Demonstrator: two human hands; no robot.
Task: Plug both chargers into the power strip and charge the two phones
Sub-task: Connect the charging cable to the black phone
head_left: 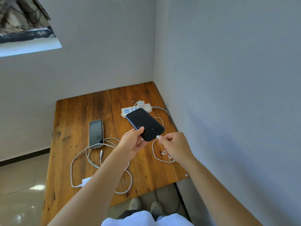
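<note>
Glossy black phone (145,124), rounded corners, gripped in the left hand (132,142) above the grainy wooden surface (73,111); right hand (175,146) pinches the white plug (158,137) right at its bottom edge.

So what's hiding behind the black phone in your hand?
The white power strip lies behind the black phone, one charger plugged in. The phone covers part of its sockets.

Two bare forearms enter from the bottom of the frame, no sleeves, no watch or rings showing. Left hand (134,141) mid-frame, right hand (176,147) just right of it; short plain nails. Bottom centre: white garment (146,219), smooth fabric, and dark trousers (128,213) just above it. Above that, two pale grey-white shoes (135,203), rounded toes, at the lower centre.
</note>
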